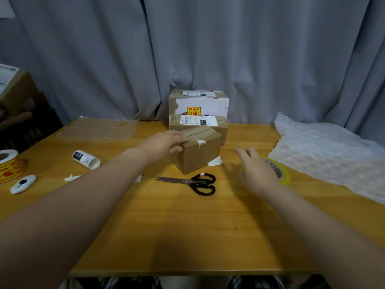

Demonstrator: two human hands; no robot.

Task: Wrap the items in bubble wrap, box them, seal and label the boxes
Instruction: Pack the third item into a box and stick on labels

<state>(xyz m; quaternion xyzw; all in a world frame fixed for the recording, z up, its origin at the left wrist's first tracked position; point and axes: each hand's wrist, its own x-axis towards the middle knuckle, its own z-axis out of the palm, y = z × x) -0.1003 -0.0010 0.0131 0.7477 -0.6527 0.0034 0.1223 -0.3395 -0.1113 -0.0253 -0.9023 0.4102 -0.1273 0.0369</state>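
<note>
A small taped brown box (198,153) stands mid-table, turned at an angle, with a white scrap stuck on its top edge. My left hand (164,142) grips its upper left corner, fingers over the top. My right hand (257,171) hovers blurred, fingers spread, just above a yellow-rimmed tape roll (281,174) to the right of the box; it holds nothing. Behind the small box sit two labelled boxes, a flat one (220,127) and a larger one with a white side (200,103). A sheet of bubble wrap (333,155) lies at the right.
Black scissors (198,183) lie in front of the box. A roll of labels (86,159), a red-yellow sticker roll (9,164) and a white oval device (23,184) are at the left. Clear plastic sheet (98,128) lies at the back left. Paper scraps lie around. Grey curtain behind.
</note>
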